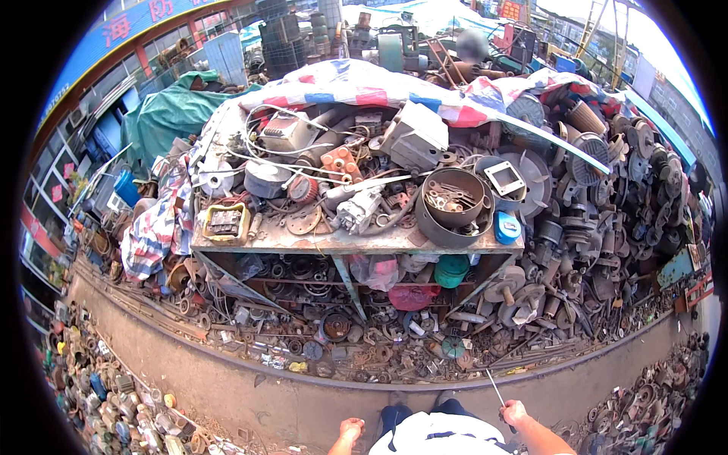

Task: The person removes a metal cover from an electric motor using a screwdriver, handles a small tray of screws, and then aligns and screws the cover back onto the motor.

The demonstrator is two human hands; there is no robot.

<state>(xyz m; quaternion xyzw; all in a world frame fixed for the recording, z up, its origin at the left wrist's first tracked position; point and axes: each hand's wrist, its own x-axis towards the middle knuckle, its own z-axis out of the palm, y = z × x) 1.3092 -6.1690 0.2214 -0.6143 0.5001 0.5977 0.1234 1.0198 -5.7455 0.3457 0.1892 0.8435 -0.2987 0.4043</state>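
A rod grasped by the right hand risked being dropped if loosened; the left hand's hold couldn't be told

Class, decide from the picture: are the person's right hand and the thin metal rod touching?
Touching. The head view shows the right hand gripping the rod near its lower end, with the shaft jutting out beyond the hand.

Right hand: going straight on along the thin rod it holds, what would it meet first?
Probably the scrap on the ground before the table, since the thin rod in the right hand points that way; depth is unclear.
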